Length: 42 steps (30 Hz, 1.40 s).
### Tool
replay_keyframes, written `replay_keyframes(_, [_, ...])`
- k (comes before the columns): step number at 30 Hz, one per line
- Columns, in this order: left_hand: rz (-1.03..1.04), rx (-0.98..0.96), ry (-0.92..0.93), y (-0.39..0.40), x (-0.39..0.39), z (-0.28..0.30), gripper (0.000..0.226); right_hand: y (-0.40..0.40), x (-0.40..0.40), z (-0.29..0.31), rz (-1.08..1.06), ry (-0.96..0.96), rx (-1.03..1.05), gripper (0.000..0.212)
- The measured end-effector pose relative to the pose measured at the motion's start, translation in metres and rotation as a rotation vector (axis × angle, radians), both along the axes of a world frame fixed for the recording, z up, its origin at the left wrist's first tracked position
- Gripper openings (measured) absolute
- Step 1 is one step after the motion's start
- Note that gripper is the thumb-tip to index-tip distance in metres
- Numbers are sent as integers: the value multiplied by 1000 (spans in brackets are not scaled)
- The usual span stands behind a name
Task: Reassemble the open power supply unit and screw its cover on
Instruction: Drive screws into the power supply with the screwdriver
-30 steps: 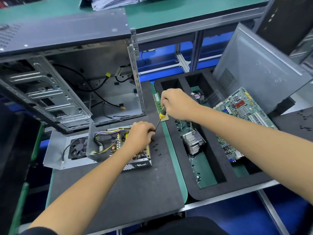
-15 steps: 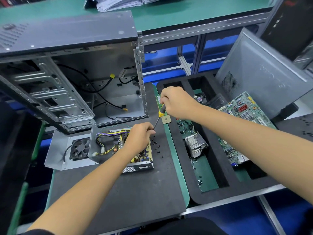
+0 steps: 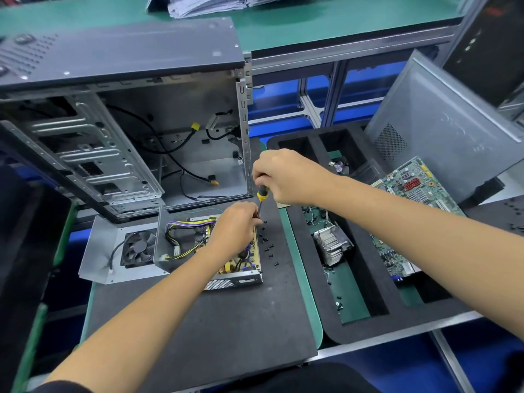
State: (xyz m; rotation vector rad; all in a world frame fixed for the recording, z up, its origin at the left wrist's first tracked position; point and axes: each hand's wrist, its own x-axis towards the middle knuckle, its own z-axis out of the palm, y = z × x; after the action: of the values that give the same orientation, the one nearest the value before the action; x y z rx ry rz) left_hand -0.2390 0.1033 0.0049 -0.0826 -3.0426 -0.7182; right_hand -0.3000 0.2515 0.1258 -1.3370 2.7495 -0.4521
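Head view: a screwdriver (image 3: 262, 193) is grasped in the right hand's (image 3: 286, 177) grip; just below, its shaft is pinched by the left hand (image 3: 235, 226) over the power supply (image 3: 215, 251), seemingly steadying the tip.

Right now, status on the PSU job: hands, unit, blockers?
Right hand grips screwdriver, tip down at PSU corner. Left hand steadies the shaft at the tip. Cover still off, lying left. Loose screws beside unit; nothing blocking.
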Motion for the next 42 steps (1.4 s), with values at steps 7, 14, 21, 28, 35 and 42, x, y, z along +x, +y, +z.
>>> replay_keyframes(7, [-91, 47, 99, -10, 2, 4, 16, -5, -1, -2, -4, -38, -24, 12])
replay_keyframes(14, [-136, 35, 90, -16, -2, 7, 22, -5, -4, -3, -22, -84, -44, 14])
replay_keyframes(21, [-257, -201, 207, -36, 0, 7, 18, -9, -4, -16, -5, -97, 12, 16])
replay_keyframes(28, [-414, -304, 206, -52, 6, 3, 17, -12, -6, -35, -5, -128, 81, 18])
replay_keyframes(35, [-378, -359, 233, -55, 5, -9, 34, -17, -8, -43, 27, -93, 109, 16])
replay_keyframes(42, [-272, -339, 356, -49, 4, -20, 32, -21, -9, -53, 51, -47, 154, 14])
